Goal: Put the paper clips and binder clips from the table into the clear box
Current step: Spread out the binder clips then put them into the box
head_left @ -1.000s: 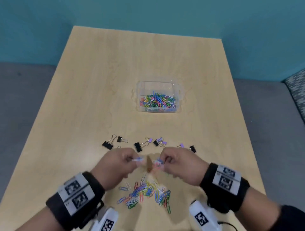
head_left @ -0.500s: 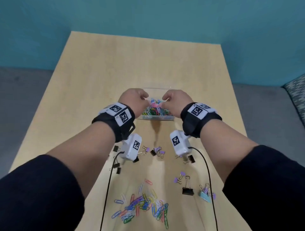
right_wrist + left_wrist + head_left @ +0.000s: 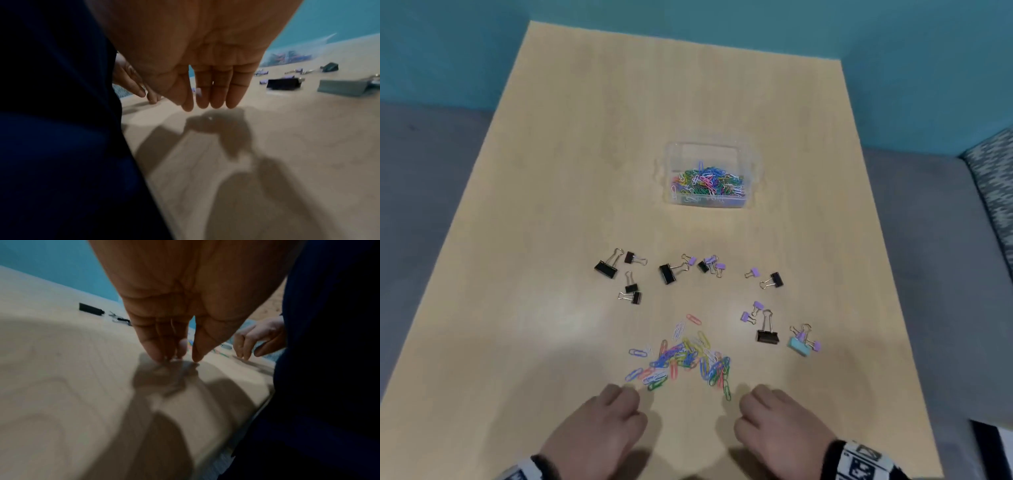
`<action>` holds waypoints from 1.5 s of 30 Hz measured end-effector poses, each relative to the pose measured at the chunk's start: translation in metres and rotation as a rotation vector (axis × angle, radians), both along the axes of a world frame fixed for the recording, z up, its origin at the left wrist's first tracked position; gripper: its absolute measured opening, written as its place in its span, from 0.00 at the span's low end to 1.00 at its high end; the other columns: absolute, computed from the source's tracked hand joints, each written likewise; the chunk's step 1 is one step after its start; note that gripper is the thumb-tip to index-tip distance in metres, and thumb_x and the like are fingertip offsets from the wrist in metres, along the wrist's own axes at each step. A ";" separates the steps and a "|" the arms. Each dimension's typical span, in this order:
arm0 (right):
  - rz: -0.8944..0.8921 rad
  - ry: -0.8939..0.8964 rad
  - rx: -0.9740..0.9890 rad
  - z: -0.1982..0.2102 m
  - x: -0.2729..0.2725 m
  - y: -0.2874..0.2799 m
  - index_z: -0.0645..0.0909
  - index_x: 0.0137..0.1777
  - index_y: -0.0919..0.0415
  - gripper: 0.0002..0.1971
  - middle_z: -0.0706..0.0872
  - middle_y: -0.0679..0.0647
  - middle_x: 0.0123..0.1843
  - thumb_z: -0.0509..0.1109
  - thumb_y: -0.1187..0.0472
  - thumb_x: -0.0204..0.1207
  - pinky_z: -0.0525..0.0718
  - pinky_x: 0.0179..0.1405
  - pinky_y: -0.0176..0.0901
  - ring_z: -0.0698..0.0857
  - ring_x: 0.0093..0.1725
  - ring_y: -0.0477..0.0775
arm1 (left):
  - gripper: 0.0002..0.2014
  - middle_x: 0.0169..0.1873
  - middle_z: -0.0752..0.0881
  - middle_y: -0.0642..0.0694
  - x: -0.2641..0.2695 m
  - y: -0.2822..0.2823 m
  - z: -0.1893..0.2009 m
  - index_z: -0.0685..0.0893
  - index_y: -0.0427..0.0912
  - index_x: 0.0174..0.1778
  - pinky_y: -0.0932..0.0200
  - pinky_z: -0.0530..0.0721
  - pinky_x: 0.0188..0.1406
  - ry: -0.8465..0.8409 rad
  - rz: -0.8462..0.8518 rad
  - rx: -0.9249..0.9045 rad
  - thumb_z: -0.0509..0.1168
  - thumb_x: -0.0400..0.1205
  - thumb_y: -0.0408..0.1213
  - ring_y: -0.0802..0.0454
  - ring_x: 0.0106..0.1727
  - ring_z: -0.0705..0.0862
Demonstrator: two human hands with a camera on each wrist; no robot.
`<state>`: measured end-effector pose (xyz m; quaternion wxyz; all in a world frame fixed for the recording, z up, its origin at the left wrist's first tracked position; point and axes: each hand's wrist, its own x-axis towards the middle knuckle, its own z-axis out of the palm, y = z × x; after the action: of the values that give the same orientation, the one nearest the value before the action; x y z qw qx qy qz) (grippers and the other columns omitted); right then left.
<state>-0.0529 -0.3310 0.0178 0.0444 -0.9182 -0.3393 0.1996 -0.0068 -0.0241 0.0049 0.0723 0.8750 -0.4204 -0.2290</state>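
Note:
The clear box (image 3: 751,192) sits mid-table, partly filled with coloured paper clips (image 3: 707,181). A loose pile of paper clips (image 3: 681,359) lies near the front of the table. Black, purple and teal binder clips (image 3: 667,273) are scattered between pile and box. My left hand (image 3: 619,397) is just in front of the pile's left end, fingertips (image 3: 156,357) down on the wood with nothing held. My right hand (image 3: 756,399) is in front of the pile's right end; its straight fingers (image 3: 213,104) hover over the table, empty.
The wooden table (image 3: 551,240) ends at a teal wall behind and grey floor on both sides. A black binder clip (image 3: 283,83) and a teal one (image 3: 343,88) lie to the right of my right hand. A patterned seat (image 3: 993,185) stands at far right.
Both hands carried paper clips from the pile to the clear box, let them go there, and have come back empty to the front of the pile.

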 end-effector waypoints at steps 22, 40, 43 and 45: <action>-0.652 -0.023 0.055 -0.003 0.033 0.102 0.64 0.76 0.57 0.35 0.70 0.57 0.73 0.69 0.57 0.67 0.78 0.62 0.55 0.71 0.68 0.63 | 0.43 0.62 0.76 0.42 0.020 -0.058 -0.007 0.69 0.46 0.71 0.49 0.82 0.53 -0.051 0.538 -0.089 0.79 0.59 0.43 0.41 0.57 0.74; -0.502 0.030 0.054 -0.003 0.071 0.084 0.72 0.64 0.63 0.29 0.73 0.62 0.59 0.63 0.76 0.60 0.76 0.46 0.53 0.71 0.55 0.65 | 0.17 0.49 0.76 0.49 0.046 -0.075 -0.016 0.82 0.51 0.51 0.53 0.79 0.43 -0.021 0.566 -0.211 0.69 0.69 0.30 0.48 0.45 0.69; -0.497 0.053 0.081 -0.003 0.071 0.079 0.72 0.62 0.63 0.26 0.73 0.62 0.58 0.62 0.78 0.62 0.73 0.46 0.51 0.70 0.55 0.64 | 0.14 0.44 0.75 0.51 0.046 -0.076 -0.015 0.83 0.51 0.46 0.55 0.79 0.38 -0.022 0.520 -0.199 0.73 0.68 0.31 0.50 0.41 0.70; -0.499 0.058 0.083 -0.005 0.071 0.076 0.72 0.60 0.62 0.24 0.73 0.60 0.57 0.63 0.77 0.64 0.70 0.44 0.48 0.70 0.55 0.62 | 0.15 0.41 0.76 0.51 0.047 -0.077 -0.015 0.83 0.51 0.41 0.56 0.79 0.33 -0.033 0.496 -0.195 0.75 0.65 0.30 0.50 0.39 0.72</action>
<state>0.0179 -0.2550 0.0126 0.1399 -0.9647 -0.1088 0.1948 0.0399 -0.1008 -0.0097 0.2033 0.9437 -0.2145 -0.1485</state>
